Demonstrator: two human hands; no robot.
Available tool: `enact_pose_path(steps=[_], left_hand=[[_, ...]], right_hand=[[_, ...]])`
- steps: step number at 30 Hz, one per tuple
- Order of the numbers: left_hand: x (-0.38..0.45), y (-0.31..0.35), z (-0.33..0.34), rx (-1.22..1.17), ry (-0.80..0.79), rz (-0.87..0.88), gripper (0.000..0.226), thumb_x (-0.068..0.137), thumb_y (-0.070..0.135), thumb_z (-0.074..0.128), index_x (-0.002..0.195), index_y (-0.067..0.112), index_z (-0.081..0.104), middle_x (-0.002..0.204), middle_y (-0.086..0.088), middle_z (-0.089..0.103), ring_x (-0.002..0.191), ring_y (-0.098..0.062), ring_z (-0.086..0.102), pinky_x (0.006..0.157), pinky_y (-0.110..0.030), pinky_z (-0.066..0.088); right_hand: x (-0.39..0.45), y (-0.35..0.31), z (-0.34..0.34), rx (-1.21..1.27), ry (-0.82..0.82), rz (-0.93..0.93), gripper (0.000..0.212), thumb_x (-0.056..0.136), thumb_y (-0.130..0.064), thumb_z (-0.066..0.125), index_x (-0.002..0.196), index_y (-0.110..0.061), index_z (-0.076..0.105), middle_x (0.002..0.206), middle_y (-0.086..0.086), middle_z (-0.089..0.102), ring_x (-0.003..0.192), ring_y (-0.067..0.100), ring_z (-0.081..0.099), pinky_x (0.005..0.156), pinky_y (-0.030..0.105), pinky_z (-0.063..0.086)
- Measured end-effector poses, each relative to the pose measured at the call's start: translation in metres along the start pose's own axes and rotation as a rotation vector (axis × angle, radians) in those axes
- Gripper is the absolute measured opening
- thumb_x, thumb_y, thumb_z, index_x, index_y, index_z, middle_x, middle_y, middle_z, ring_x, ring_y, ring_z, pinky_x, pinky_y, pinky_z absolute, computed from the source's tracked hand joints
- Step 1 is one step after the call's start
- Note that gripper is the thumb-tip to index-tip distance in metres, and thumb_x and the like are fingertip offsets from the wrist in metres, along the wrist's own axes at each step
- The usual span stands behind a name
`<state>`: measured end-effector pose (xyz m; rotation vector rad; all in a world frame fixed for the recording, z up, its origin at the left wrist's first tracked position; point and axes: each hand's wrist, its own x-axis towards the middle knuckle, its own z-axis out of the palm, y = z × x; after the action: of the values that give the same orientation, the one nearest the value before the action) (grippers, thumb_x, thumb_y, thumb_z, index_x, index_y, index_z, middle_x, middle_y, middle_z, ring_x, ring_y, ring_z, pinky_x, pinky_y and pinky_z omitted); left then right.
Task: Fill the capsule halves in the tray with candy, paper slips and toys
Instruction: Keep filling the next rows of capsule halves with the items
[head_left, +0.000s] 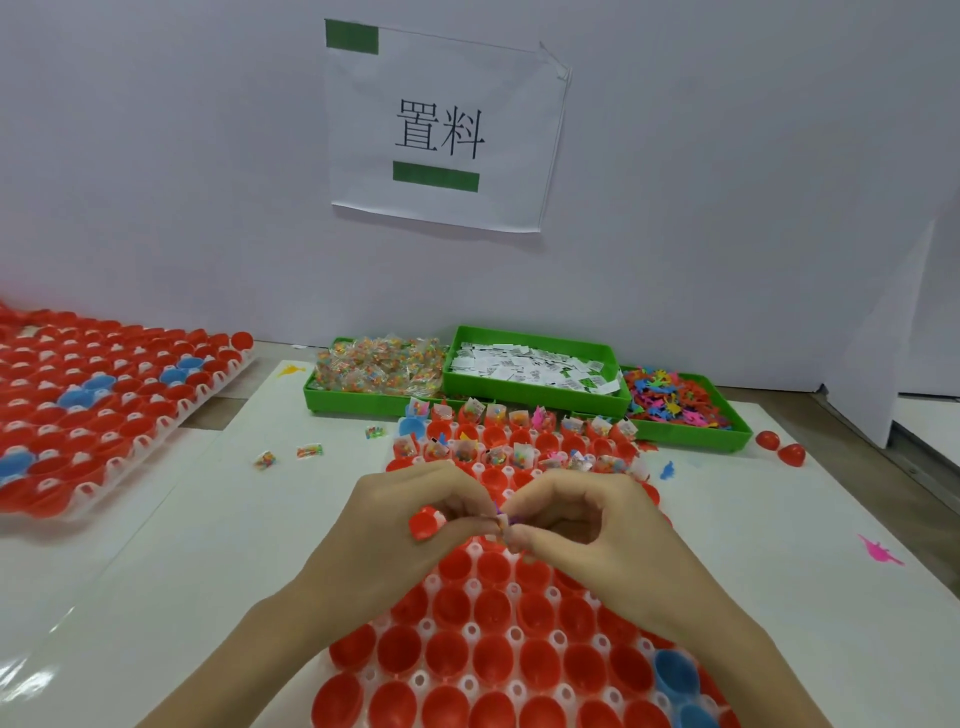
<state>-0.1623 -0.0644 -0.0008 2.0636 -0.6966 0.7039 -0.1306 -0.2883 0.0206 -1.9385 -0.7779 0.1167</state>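
Both grips meet over tray centre: left hand (415, 519) and right hand (587, 525) pinch one small purple toy (503, 518) between fingertips, mostly hidden, axis unreadable. Left also cups a red capsule half (427, 523), tipped sideways. Below, the tray (470, 629) runs lengthwise away; far rows filled, near cups open upward.

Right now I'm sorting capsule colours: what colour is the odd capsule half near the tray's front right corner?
Blue: the capsule half stands among red ones, clearest in the head view.
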Motion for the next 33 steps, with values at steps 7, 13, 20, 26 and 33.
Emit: enact_pose_path(steps=[7, 13, 20, 26, 33], left_hand=[[-0.001, 0.007, 0.003, 0.045, 0.053, 0.051, 0.005, 0.086, 0.013, 0.081, 0.088, 0.014, 0.077, 0.087, 0.011, 0.070, 0.079, -0.006, 0.067, 0.076, -0.019, 0.054], [-0.001, 0.016, 0.002, -0.093, 0.111, -0.086, 0.008, 0.083, 0.019, 0.083, 0.090, 0.021, 0.080, 0.085, 0.013, 0.073, 0.080, -0.011, 0.073, 0.074, -0.018, 0.056], [0.006, -0.007, -0.038, 0.330, 0.153, -0.213, 0.021, 0.095, 0.044, 0.064, 0.080, 0.031, 0.073, 0.052, 0.009, 0.056, 0.049, -0.006, 0.052, 0.053, -0.023, 0.041], [0.003, -0.025, -0.078, 0.463, -0.352, -0.306, 0.051, 0.092, 0.070, 0.039, 0.061, 0.040, 0.066, 0.043, 0.004, 0.043, 0.045, -0.017, 0.043, 0.049, -0.017, 0.025], [0.001, -0.028, -0.082, 0.292, -0.505, -0.393, 0.042, 0.083, 0.081, 0.049, 0.082, 0.051, 0.078, 0.044, -0.002, 0.034, 0.046, -0.019, 0.030, 0.052, -0.033, 0.034]], right_hand=[[0.000, 0.001, -0.003, 0.019, 0.025, 0.018, 0.007, 0.088, -0.028, 0.081, 0.093, -0.029, 0.077, 0.091, -0.005, 0.077, 0.088, 0.014, 0.075, 0.083, 0.026, 0.060], [0.001, 0.002, -0.005, 0.171, -0.001, 0.050, 0.030, 0.087, -0.021, 0.082, 0.114, -0.031, 0.072, 0.097, 0.002, 0.077, 0.093, 0.020, 0.076, 0.086, 0.026, 0.059], [0.009, 0.006, 0.006, 0.027, 0.047, 0.063, 0.005, 0.089, -0.025, 0.080, 0.094, -0.026, 0.078, 0.092, -0.003, 0.078, 0.089, 0.014, 0.075, 0.081, 0.027, 0.060], [0.035, 0.000, 0.000, 0.020, -0.005, 0.109, 0.009, 0.088, -0.018, 0.082, 0.096, -0.019, 0.079, 0.090, -0.003, 0.079, 0.087, 0.013, 0.076, 0.086, 0.029, 0.060], [0.080, -0.006, 0.029, -0.001, -0.014, 0.138, 0.014, 0.085, -0.015, 0.083, 0.097, -0.010, 0.079, 0.089, 0.004, 0.079, 0.087, 0.016, 0.076, 0.084, 0.025, 0.060]])
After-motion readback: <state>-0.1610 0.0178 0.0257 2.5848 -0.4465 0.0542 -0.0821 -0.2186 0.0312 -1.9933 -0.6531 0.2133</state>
